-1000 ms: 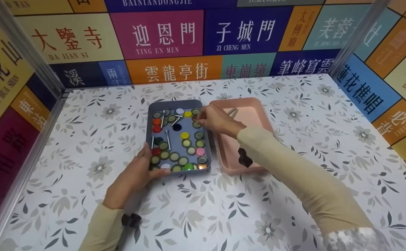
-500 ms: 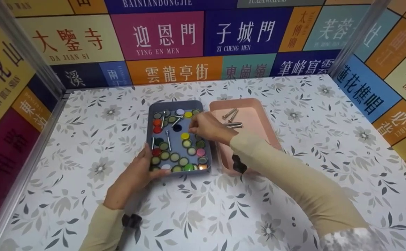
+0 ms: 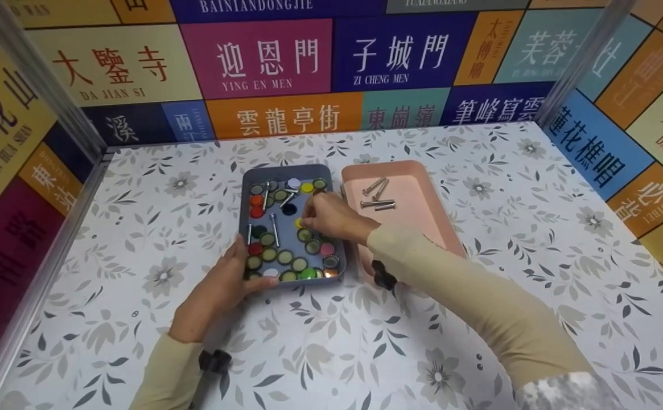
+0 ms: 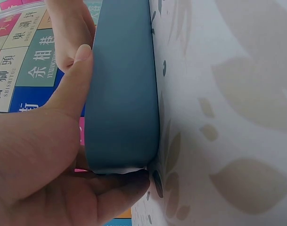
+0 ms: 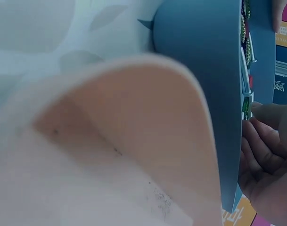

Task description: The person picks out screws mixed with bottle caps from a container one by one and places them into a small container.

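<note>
A blue-grey tray (image 3: pixel 244 185) holds many bottle caps, some inside-up and some coloured side up, with several metal bolts (image 3: pixel 275 229) among them. My left hand (image 3: pixel 226 276) grips its near left corner, thumb along the front rim and fingers against the outer side. Over the tray's right part, my right hand (image 3: pixel 331 215) reaches down with bent fingers. Its fingertips are at a yellow bottle cap (image 3: pixel 299 224), which they partly cover. Whether they pinch anything is unclear; the right wrist view shows thumb and index close together beside the caps. The palm hides caps along the right wall.
A pink tray (image 3: pixel 431 196) stands just right of the blue-grey one, with several bolts (image 3: pixel 378 205) in its far left part; my right forearm crosses over it. A floral cloth covers the table (image 3: pixel 496 228). Printed panels (image 3: pixel 274 62) enclose the back and sides.
My right hand has moved from the far right edge of the blue-grey tray toward me and left, to the yellow cap. More bolts in the pink tray are now uncovered. The left hand stays put.
</note>
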`<state>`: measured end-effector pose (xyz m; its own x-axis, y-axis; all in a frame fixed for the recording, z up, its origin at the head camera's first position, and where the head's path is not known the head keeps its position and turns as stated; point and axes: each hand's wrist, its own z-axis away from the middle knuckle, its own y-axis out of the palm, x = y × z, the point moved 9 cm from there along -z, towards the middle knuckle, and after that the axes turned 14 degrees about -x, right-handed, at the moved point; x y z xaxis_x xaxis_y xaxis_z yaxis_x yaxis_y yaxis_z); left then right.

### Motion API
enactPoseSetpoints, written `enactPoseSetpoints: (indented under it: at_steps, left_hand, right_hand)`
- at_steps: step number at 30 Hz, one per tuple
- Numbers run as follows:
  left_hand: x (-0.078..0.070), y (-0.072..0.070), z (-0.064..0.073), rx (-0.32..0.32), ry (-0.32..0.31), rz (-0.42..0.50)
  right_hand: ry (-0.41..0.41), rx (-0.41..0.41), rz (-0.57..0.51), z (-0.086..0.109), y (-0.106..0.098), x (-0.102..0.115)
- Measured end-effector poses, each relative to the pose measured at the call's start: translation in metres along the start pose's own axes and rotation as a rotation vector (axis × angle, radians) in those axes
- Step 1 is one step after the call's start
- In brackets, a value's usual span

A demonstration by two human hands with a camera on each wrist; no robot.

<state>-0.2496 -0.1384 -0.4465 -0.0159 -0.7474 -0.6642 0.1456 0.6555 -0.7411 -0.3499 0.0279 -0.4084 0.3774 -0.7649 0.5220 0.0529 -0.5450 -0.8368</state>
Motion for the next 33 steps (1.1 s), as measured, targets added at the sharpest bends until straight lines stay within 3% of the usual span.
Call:
enactPoseSetpoints:
  at_steps: [6,12,22,33]
  left_hand:
    - [0.0,-0.001,-0.001,-0.005,0.012,0.004]
    - [0.0,-0.001,-0.001,-0.013,0.024,0.001]
    - [0.002,0.001,-0.003,0.002,-0.014,-0.052]
    - [0.001,0.0,-0.003,-0.002,-0.011,-0.042]
  right_hand:
    - [-0.03,0.027,-0.003,0.005,0.009,0.008]
    - [0.005,0.067,-0.024,0.009,0.018,0.015]
    - [-0.039,0.054,0.019,0.01,0.024,0.024]
    - [-0.048,0.075,0.029,0.011,0.031,0.028]
